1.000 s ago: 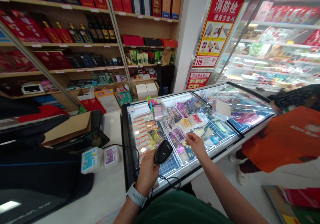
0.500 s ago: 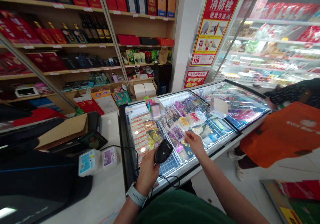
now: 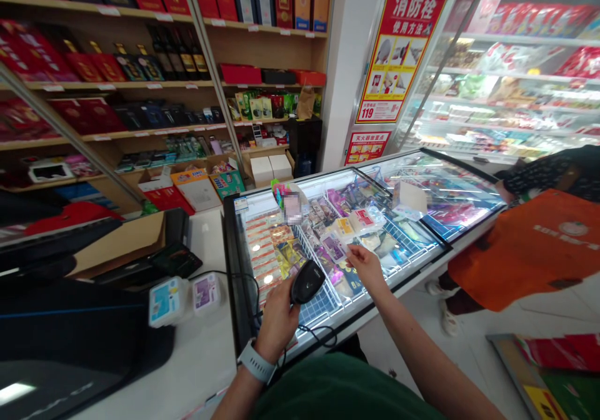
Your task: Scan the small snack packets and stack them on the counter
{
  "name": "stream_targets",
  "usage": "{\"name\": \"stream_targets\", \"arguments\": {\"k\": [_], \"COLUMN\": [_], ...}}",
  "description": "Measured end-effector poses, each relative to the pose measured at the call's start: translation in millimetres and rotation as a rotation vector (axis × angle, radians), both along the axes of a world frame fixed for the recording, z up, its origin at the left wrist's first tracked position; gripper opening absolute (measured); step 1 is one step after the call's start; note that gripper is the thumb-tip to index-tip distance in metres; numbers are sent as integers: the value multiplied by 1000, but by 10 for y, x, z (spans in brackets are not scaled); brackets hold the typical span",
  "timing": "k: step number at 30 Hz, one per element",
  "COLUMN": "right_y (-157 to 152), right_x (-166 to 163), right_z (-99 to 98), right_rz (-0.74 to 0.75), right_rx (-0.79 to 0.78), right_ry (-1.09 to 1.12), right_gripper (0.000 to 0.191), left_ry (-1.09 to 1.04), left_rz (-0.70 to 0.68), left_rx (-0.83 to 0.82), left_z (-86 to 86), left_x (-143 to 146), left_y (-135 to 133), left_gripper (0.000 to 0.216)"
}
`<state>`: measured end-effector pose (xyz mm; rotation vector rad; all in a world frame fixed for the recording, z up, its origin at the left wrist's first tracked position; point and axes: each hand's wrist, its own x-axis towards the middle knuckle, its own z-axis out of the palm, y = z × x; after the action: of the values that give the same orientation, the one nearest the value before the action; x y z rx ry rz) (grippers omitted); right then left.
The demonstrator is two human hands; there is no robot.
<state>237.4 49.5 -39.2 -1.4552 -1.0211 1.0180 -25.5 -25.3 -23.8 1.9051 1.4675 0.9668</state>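
My left hand (image 3: 280, 320), wearing a watch, is closed around the handle of a black barcode scanner (image 3: 308, 282). The scanner's head points away from me over the glass-topped freezer (image 3: 269, 215), and its cable hangs below. Above the glass, my right hand (image 3: 368, 269) pinches the near right corner of a clear plastic box with a purple label (image 3: 334, 247). Right behind that box are a yellow-labelled box (image 3: 345, 226) and a red-labelled box (image 3: 365, 218). On the white counter at left stand a blue-labelled box (image 3: 166, 301) and another purple-labelled box (image 3: 206, 292).
Packaged goods lie in wire baskets under the freezer glass. An open white carton (image 3: 410, 200) rests farther right on it. A person in an orange vest (image 3: 539, 251) stands at the right. Dark equipment (image 3: 70, 339) occupies the left counter; stocked shelves (image 3: 159, 82) rise behind.
Both hands keep almost the same place and hold. The view has shifted very slightly, and the person in the orange vest has moved a little.
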Motion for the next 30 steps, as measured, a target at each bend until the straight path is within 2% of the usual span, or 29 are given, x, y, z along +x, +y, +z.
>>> {"name": "stream_targets", "arguments": {"k": [7,13,30], "right_y": [-15,-25,23], "right_x": [-18,-29,24], "right_z": [41,65,-30], "right_rz": [-16,-9,5], "right_rx": [-7,2,8], "right_ry": [-8,5,-2], "right_gripper": [54,53,55], "left_ry": [-14,-12,0], "left_rz": [-17,-24,-24], "left_rx": [-44,-63,-53], "left_z": [63,74,60], "left_x": [28,36,39], "left_y": [-7,0,10], "left_gripper": [53,55,54]}}
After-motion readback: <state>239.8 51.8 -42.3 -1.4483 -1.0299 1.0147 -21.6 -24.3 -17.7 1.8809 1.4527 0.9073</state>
